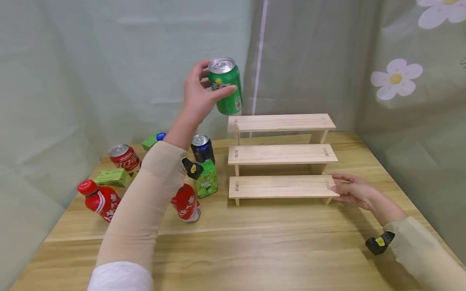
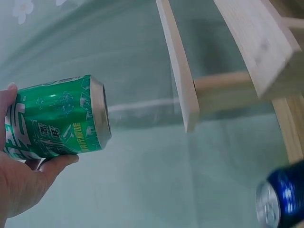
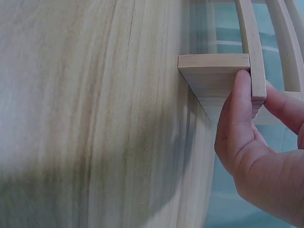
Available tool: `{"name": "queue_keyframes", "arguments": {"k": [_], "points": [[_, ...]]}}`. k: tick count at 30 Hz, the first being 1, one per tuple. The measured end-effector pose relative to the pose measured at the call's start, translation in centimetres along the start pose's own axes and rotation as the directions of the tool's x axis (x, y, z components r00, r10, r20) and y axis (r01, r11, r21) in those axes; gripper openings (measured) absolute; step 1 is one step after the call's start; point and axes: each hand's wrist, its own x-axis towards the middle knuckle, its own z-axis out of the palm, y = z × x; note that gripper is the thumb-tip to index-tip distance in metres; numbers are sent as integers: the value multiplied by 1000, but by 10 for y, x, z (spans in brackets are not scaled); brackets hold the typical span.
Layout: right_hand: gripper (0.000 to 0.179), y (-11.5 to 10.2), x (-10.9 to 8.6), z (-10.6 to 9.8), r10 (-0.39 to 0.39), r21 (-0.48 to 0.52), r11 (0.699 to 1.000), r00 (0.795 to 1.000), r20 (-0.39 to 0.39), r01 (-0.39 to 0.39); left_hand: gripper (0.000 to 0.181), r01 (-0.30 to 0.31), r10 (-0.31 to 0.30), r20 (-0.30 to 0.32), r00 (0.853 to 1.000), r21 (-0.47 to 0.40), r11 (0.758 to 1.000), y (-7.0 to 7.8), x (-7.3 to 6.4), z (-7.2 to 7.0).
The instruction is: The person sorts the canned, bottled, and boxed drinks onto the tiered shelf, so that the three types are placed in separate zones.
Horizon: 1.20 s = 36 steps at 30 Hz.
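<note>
My left hand (image 1: 199,91) grips a green soda can (image 1: 229,91) around its side, raised above the left end of the top shelf. In the left wrist view the can (image 2: 57,118) lies across the picture, its silver end towards the wooden rack. A three-step wooden rack (image 1: 282,155) stands on the table. Its lowest shelf has its right end pinched by my right hand (image 1: 354,193). In the right wrist view, the thumb is on one face of the shelf board (image 3: 254,61) and the fingers on the other.
Left on the wooden table (image 1: 255,250) stand a red can (image 1: 125,158), a dark blue can (image 1: 202,147), a green carton (image 1: 206,180) and two red bottles, one with a red cap (image 1: 87,187). More green boxes (image 1: 113,178) lie among them. Curtains (image 1: 145,60) hang behind.
</note>
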Motion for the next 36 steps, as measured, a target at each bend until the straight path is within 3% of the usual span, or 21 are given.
{"name": "queue_keyframes", "arguments": {"k": [8, 17, 25, 36], "points": [[77, 1, -1, 7, -6, 1, 1000, 1000, 7, 6, 71, -9, 10, 79, 997, -10, 1000, 1, 8, 35], [76, -2, -2, 10, -12, -19, 1000, 1000, 23, 13, 69, 10, -4, 111, 994, -56, 998, 5, 9, 77], [74, -3, -10, 15, 0, -40, 999, 999, -39, -2, 69, -5, 18, 181, 983, -72, 997, -1, 3, 123], [71, 1, -19, 25, -26, -118, 993, 997, -71, 17, 70, 20, -10, 225, 974, -42, 999, -4, -3, 149]]}}
